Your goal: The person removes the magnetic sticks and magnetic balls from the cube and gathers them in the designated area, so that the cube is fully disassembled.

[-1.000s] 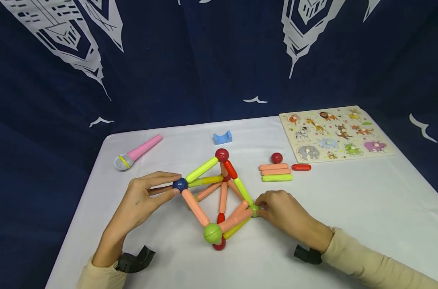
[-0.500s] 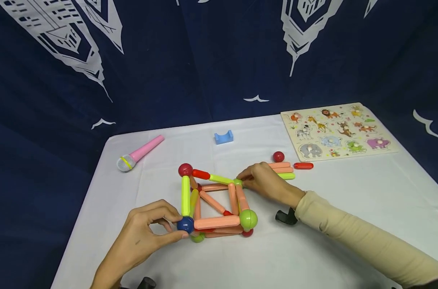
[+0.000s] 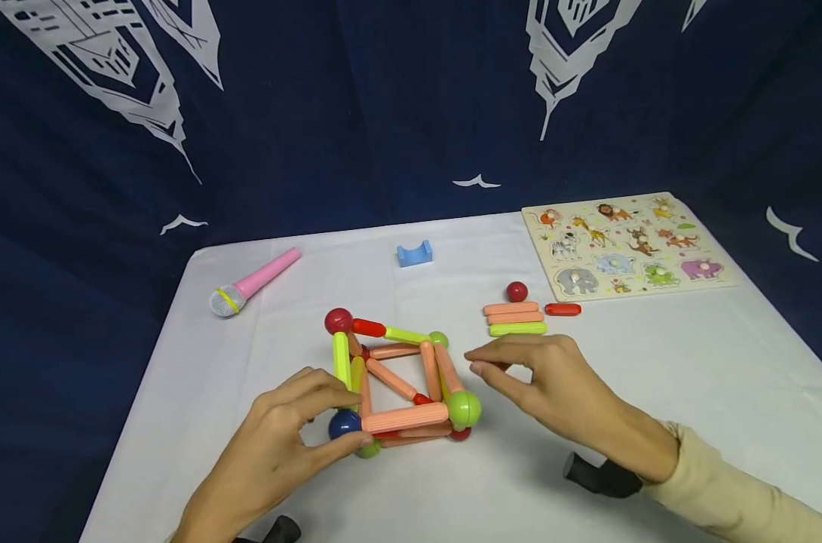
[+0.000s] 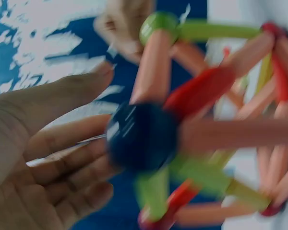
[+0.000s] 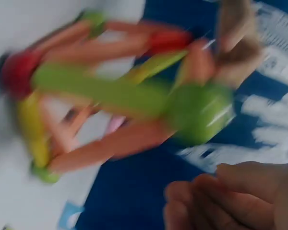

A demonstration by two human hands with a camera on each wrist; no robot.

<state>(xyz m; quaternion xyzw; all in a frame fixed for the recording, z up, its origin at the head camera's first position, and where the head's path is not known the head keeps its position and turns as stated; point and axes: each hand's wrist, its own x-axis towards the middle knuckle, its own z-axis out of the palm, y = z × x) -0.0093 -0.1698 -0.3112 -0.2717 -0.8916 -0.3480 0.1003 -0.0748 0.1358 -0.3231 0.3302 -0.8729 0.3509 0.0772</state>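
A cube-like frame of magnetic building rods (image 3: 406, 417) and balls stands on the table in the head view, its rods salmon, red, yellow and lime. At its near left corner is a blue ball (image 3: 345, 424). My left hand (image 3: 282, 434) is spread around that ball, its thumb held away from the ball in the left wrist view (image 4: 62, 96). A green ball (image 3: 464, 408) forms the near right corner, a dark red ball (image 3: 338, 320) the far left one. Right of the frame, my right hand (image 3: 553, 381) hovers apart from it, fingers loosely bent and holding nothing.
Loose rods (image 3: 516, 318), a short red rod (image 3: 563, 309) and a spare red ball (image 3: 516, 292) lie back right. Behind them is an animal puzzle board (image 3: 631, 249). A pink toy microphone (image 3: 258, 280) lies back left, a blue curved block (image 3: 414, 254) at the back middle.
The frame has turned, its blue corner coming nearer and its far red ball moving left. My right hand has let go of a green ball and drawn away right; my left thumb and fingers have loosened.
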